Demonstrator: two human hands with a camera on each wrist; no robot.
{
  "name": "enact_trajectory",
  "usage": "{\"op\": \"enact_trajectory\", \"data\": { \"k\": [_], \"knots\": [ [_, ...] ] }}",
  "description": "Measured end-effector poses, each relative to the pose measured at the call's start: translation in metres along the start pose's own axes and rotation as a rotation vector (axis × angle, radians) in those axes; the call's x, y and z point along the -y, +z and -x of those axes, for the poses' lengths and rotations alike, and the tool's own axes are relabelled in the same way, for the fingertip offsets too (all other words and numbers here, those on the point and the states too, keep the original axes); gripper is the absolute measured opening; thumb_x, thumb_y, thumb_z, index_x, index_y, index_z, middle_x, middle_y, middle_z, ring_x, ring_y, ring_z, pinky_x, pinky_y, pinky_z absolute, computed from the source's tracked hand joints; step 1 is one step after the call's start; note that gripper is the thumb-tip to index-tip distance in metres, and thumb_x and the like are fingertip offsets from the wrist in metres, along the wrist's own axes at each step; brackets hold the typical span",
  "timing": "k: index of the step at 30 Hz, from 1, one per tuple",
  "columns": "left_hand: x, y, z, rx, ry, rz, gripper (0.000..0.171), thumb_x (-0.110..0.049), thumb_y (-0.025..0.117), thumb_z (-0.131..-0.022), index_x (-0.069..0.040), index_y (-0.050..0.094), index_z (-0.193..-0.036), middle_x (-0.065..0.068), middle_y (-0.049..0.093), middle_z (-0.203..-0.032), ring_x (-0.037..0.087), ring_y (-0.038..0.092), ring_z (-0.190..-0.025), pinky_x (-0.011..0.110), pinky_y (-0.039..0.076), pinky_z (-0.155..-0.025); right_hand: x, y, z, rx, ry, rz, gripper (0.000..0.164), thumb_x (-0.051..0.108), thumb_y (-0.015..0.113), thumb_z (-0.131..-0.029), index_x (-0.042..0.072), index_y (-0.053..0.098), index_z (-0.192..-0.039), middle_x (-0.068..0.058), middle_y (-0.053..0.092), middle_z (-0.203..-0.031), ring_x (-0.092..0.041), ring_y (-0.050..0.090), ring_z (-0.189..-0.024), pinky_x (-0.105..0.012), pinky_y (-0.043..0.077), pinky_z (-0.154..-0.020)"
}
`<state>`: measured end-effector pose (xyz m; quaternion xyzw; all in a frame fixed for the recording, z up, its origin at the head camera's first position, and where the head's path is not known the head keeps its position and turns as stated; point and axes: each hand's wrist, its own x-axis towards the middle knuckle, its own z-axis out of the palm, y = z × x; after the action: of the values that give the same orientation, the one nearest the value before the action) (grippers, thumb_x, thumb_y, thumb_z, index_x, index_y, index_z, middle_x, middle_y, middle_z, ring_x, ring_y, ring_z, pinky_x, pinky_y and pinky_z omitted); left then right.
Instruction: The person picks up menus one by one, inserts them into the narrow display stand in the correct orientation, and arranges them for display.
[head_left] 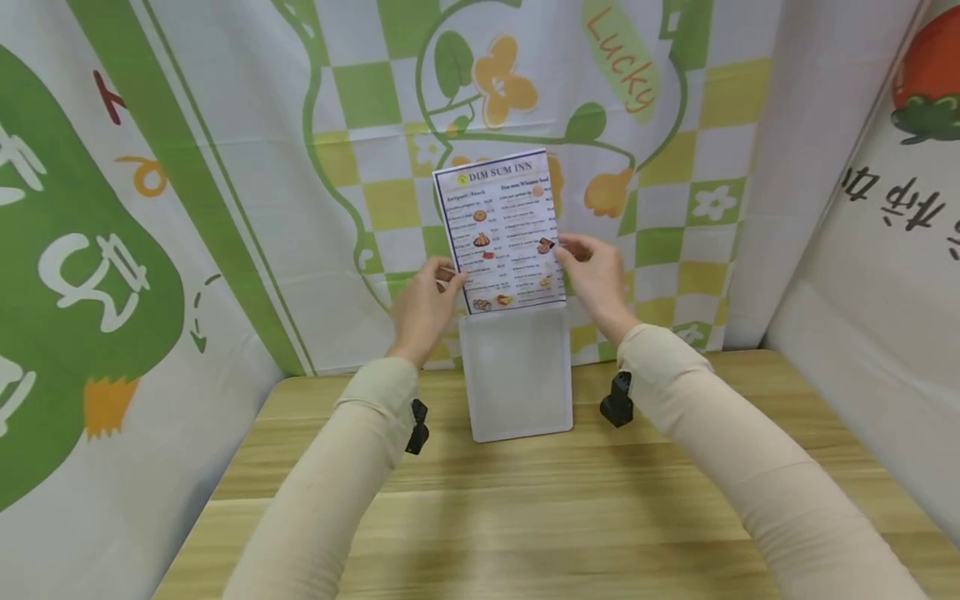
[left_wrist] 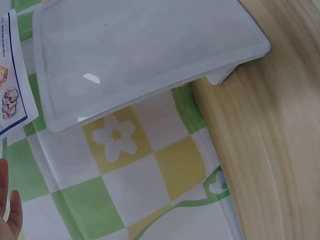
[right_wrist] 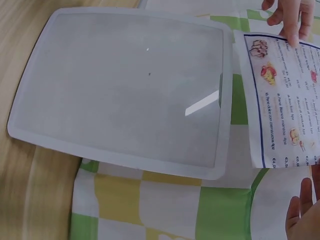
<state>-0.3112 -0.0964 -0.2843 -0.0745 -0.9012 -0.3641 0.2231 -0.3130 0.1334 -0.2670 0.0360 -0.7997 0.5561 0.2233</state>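
Observation:
A printed menu sheet [head_left: 504, 237] headed "DIM SUM INN" is held up by both hands, one at each side edge. My left hand [head_left: 424, 310] pinches its left edge between thumb and fingers. On the opposite edge, my right hand [head_left: 595, 275] pinches it the same way. Below the sheet a white-framed display stand [head_left: 519, 375] leans back on the table, its panel blank. In the right wrist view the menu's bottom edge lies just apart from the top of the stand's frame [right_wrist: 226, 100]. The left wrist view shows part of a support foot [left_wrist: 220, 75] behind the stand.
The stand rests on a wood-grain table [head_left: 495, 525]. Close behind hangs a green, yellow and white checked cloth [head_left: 375, 92]. Printed white cloth [head_left: 862, 242] also hangs at the right side, and green-patterned cloth [head_left: 82, 275] at the left. Black wrist devices [head_left: 617, 402] sit under the forearms.

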Motion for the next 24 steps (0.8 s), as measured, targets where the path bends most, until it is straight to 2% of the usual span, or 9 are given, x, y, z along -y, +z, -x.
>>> {"op": "enact_trajectory", "data": {
  "k": [6,17,24],
  "knots": [
    [-0.001,-0.003,-0.01,-0.053,-0.032,0.023,0.031,-0.037,0.061,-0.099,-0.014,0.063,-0.119,0.0,0.071,-0.108,0.018,0.064,-0.087,0.034,0.045,-0.07,0.009,0.008,-0.01,-0.027,-0.07,0.019,0.027,0.012,0.063,-0.097,0.003,0.068,-0.122,-0.014,0.07,-0.108,-0.019,0.059,-0.091,-0.024,0.047,-0.077],
    [0.006,0.001,-0.01,-0.065,-0.038,0.015,0.028,-0.039,0.063,-0.097,-0.016,0.066,-0.113,0.0,0.072,-0.106,0.019,0.064,-0.087,0.038,0.044,-0.076,0.004,0.012,-0.018,-0.013,-0.041,0.049,0.026,0.011,0.064,-0.097,0.005,0.069,-0.122,-0.014,0.069,-0.106,-0.018,0.058,-0.089,-0.025,0.047,-0.075],
    [0.007,0.001,-0.009,-0.069,-0.037,0.0,0.027,-0.039,0.063,-0.097,-0.016,0.066,-0.112,0.0,0.072,-0.104,0.019,0.064,-0.085,0.039,0.045,-0.075,0.002,0.014,-0.018,-0.013,-0.035,0.07,0.026,0.013,0.064,-0.097,0.006,0.069,-0.121,-0.013,0.069,-0.105,-0.018,0.057,-0.088,-0.025,0.046,-0.074]
  ]
}}
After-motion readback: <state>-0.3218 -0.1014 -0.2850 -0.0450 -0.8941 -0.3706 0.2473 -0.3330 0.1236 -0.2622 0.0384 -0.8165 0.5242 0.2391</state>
